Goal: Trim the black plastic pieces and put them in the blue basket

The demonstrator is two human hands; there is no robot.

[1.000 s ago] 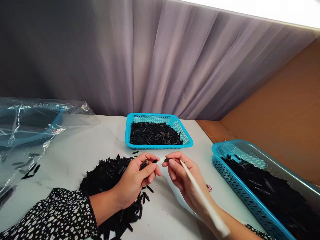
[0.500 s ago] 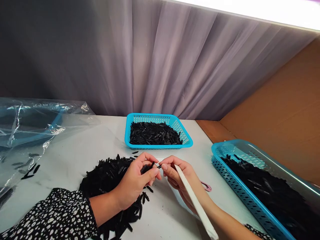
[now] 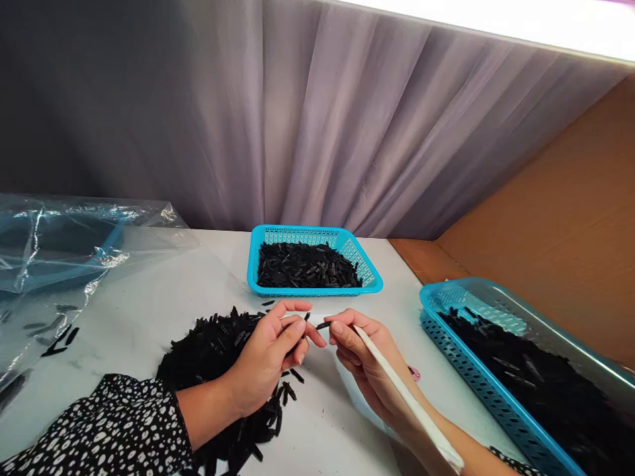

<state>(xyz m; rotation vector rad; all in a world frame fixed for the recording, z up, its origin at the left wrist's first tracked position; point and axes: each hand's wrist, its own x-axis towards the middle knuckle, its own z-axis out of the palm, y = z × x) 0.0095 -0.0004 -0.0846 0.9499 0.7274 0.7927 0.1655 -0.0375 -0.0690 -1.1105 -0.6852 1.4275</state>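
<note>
My left hand hovers over a heap of small black plastic pieces on the white table, its fingers curled around a few black pieces. My right hand is right beside it, fingertips almost touching. It pinches a small black piece at the fingertips and also holds a long white stick that runs back along my forearm.
A small blue basket of black pieces stands behind the hands. A larger blue basket, also full, lies at the right. Clear plastic sheeting covers the left of the table. A cardboard wall rises at the right, a grey curtain behind.
The right hand has drawn slightly away from the left, now with a black piece at its fingertips. The white stick's angle has shifted. The left hand's fingers have opened a little.
</note>
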